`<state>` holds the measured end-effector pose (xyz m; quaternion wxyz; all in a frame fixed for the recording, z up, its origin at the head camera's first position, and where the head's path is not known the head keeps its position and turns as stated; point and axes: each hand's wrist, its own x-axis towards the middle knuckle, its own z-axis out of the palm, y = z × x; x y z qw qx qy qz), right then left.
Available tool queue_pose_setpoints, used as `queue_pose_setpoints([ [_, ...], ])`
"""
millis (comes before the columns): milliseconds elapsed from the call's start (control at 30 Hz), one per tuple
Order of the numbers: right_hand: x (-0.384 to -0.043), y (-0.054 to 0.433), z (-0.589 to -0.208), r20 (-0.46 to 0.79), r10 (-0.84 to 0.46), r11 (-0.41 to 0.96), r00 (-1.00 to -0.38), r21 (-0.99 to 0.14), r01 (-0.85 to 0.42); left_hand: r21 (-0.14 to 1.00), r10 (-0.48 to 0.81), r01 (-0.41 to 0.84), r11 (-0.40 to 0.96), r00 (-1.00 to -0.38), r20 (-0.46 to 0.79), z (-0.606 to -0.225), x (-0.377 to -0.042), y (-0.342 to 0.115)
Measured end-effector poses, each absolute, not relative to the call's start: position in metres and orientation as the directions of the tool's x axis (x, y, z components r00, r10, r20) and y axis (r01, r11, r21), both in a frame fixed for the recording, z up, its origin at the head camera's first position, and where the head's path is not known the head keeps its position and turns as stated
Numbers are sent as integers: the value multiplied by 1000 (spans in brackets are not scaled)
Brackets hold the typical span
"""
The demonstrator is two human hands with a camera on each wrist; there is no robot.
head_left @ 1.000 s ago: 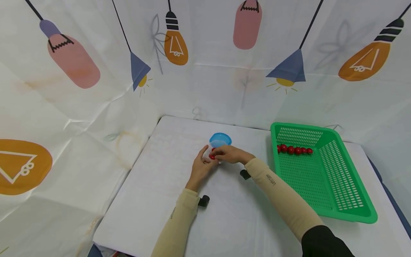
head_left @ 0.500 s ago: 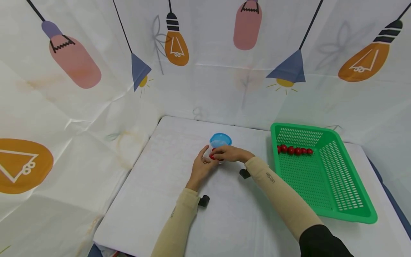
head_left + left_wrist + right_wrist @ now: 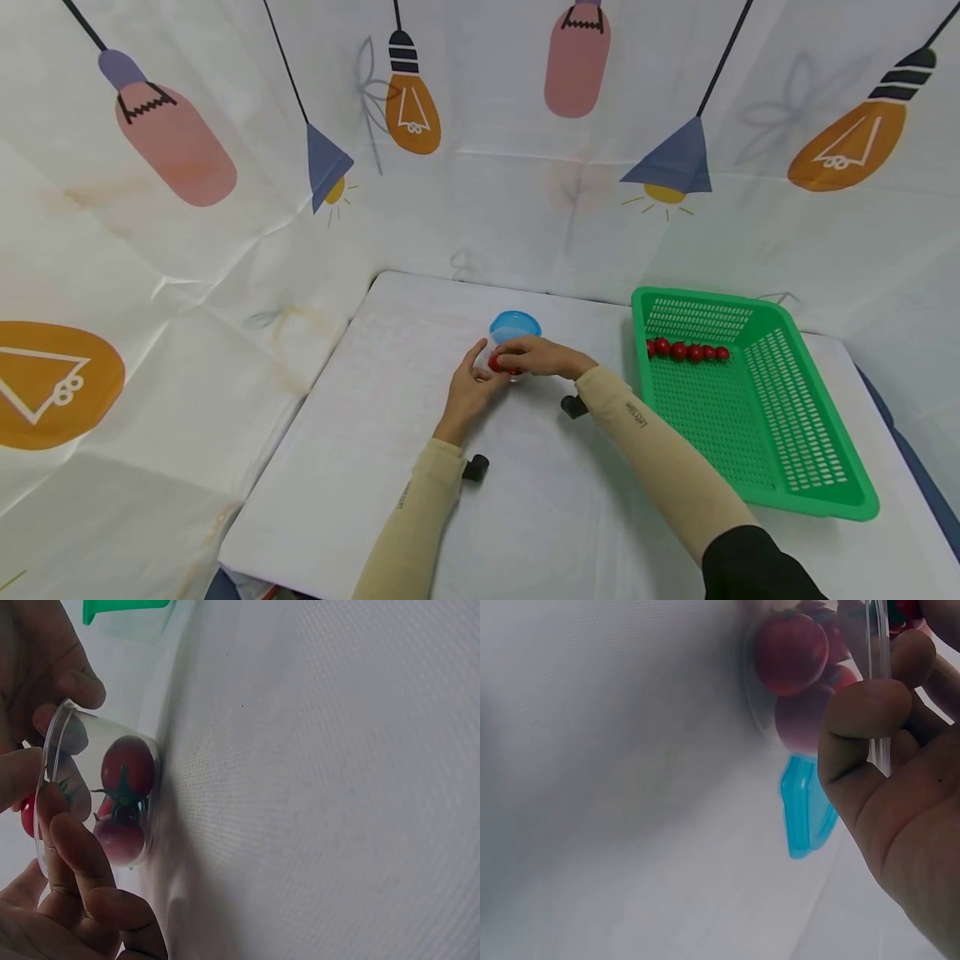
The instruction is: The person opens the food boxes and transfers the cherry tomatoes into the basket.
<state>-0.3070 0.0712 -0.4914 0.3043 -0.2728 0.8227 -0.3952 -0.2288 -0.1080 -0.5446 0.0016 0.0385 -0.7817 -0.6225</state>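
Observation:
A round clear plastic tub [image 3: 97, 727] stands on the white table, with cherry tomatoes [image 3: 127, 766] visible through its wall. My left hand [image 3: 468, 400] grips the tub's rim from the near left, its fingers bent against the wall. From the right, my right hand [image 3: 543, 358] reaches over the opening and holds a red cherry tomato [image 3: 494, 361] at the rim. In the right wrist view, a curled finger [image 3: 866, 712] of that hand overlaps the rim. Its fingertips on the tomato are partly hidden. Just behind the tub lies a blue lid [image 3: 515, 323].
To the right stands a green perforated basket [image 3: 757, 417], with a row of several cherry tomatoes [image 3: 686, 351] near its back. A printed white cloth [image 3: 517, 208] hangs behind the white table [image 3: 360, 467].
My right hand has shifted very slightly at the tub's opening, and the cherry tomato has turned or moved a little with it. My left hand stays in place.

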Motion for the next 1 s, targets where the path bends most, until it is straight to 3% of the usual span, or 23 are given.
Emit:
queue_pose_setpoints([
  [433, -298, 83, -476, -230, -648, 548, -726, -803, -234, 968, -63, -77, 238, -996, -64, -542, -228, -105],
  [733, -296, 98, -466, -136, -622, 572, -771, -751, -330, 970, -78, -82, 231, -995, -65, -542, -227, -105],
  [1000, -288, 121, -446, -65, -517, 639, -854, -693, -334, 967, -87, -115, 226, -991, -98, -541, -228, -103],
])
